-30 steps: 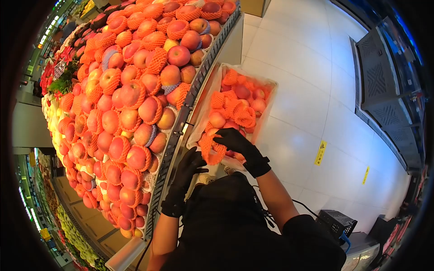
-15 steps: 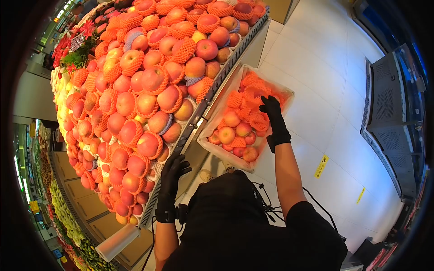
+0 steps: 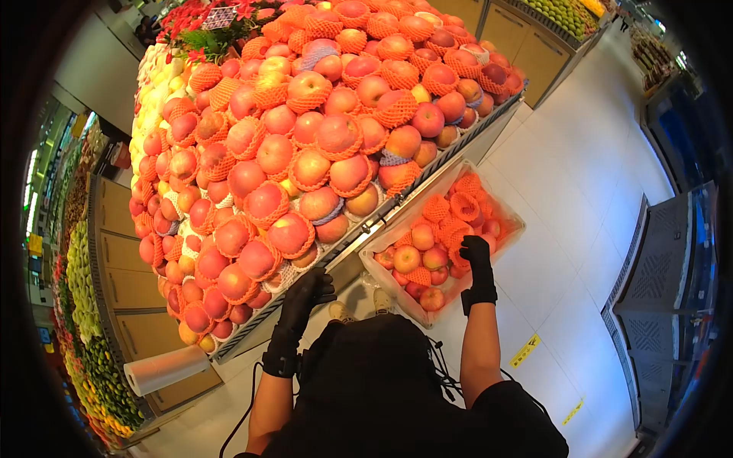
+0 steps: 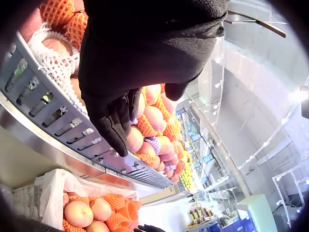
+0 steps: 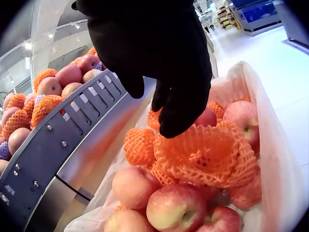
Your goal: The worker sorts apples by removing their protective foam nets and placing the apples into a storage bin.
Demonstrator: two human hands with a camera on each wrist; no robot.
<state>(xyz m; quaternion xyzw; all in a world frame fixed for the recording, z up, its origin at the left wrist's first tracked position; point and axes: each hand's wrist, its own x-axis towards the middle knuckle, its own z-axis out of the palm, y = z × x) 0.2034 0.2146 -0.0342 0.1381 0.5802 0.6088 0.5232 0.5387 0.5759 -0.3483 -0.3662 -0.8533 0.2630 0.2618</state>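
Note:
My gloved right hand (image 3: pixel 478 267) reaches over a crate lined with clear plastic (image 5: pixel 285 164). In the right wrist view its fingers point down, thumb apart from them, with the fingertips right at an orange foam net (image 5: pixel 207 154). Bare red-yellow apples (image 3: pixel 422 237) lie at the near end of the crate, and more crumpled nets (image 3: pixel 464 206) sit toward its far end. My gloved left hand (image 3: pixel 305 298) holds nothing and hovers by the display's edge, its fingers loosely bent beside the grey slatted rail (image 4: pixel 63 121).
A sloped display of apples (image 3: pixel 290 233), many in foam nets, rises at the left above the crate. A plastic bag roll (image 3: pixel 166 369) sticks out at its near corner. Grey perforated panels (image 3: pixel 657 290) stand at the right beyond the tiled floor (image 3: pixel 565 206).
My right hand let go of the orange foam net it held, went over the far part of the crate, then came back nearer. The head view turned; the left hand stayed by the rail.

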